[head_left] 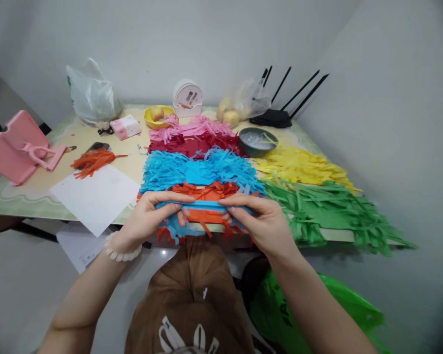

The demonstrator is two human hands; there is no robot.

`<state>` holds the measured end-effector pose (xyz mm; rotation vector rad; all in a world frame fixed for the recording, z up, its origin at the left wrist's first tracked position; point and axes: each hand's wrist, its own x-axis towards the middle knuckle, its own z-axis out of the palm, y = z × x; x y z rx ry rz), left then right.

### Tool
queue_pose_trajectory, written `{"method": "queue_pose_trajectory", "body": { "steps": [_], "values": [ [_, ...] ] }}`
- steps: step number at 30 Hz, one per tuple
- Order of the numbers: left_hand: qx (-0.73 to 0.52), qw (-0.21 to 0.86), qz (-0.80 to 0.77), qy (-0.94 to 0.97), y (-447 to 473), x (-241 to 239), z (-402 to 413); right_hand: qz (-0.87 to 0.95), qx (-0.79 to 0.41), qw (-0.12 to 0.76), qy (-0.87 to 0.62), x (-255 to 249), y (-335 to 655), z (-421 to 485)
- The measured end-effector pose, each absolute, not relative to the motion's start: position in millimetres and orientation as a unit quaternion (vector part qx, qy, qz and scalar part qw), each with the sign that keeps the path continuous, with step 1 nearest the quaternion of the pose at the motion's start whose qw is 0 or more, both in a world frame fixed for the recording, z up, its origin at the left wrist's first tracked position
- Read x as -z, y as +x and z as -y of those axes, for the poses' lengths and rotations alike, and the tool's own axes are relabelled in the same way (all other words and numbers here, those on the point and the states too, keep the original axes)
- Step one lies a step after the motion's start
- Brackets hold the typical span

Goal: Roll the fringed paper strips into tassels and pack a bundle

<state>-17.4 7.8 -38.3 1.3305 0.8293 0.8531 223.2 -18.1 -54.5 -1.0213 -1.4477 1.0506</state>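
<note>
Between my two hands a blue fringed paper strip (205, 205) is stretched level, folded narrow along its middle, its cut ends hanging below. My left hand (157, 209) pinches the left part between thumb and fingers. My right hand (256, 216) pinches the right part the same way. Just behind it, orange fringed paper (205, 192) lies at the table's front edge, partly hidden by my hands. Farther back lie blue fringed sheets (201, 172), then dark red ones (197, 147) and pink ones (203, 129).
Green fringed paper (332, 214) and yellow fringed paper (306, 164) spread at right, beside a dark bowl (257, 142). At left are a white sheet (98, 196), an orange tassel (94, 161) and a pink stand (18, 147). A black router (271, 119) stands behind.
</note>
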Motion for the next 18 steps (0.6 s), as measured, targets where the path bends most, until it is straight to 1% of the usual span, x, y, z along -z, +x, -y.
{"method": "queue_pose_trajectory", "body": {
  "steps": [3, 6, 9, 12, 14, 16, 18],
  "values": [
    [-0.380, 0.640, -0.346, 0.571, -19.0, 39.9, -7.7, 0.628, -0.423, 0.519, -0.397, 54.7, 225.2, 16.5],
    [-0.378, 0.604, -0.361, 0.602, -17.2, 36.5, -6.4, 0.674, -0.363, 0.513, -0.390, 50.6, 225.0, 17.4],
    [-0.377, 0.514, -0.400, 0.659, -13.6, 33.2, -5.5, 0.710, -0.281, 0.497, -0.412, 46.7, 221.5, 20.7],
    [-0.377, 0.379, -0.421, 0.733, -11.5, 33.8, -5.4, 0.722, -0.213, 0.468, -0.463, 46.1, 216.9, 23.8],
    [-0.353, 0.313, -0.426, 0.772, -11.2, 35.1, -5.1, 0.726, -0.185, 0.452, -0.484, 47.1, 214.7, 24.5],
    [-0.331, 0.289, -0.432, 0.788, -11.2, 35.8, -4.8, 0.728, -0.181, 0.448, -0.487, 48.4, 213.8, 24.1],
    [-0.334, 0.304, -0.430, 0.782, -11.0, 34.9, -4.6, 0.717, -0.208, 0.451, -0.489, 49.3, 214.1, 23.2]
  ]
}}
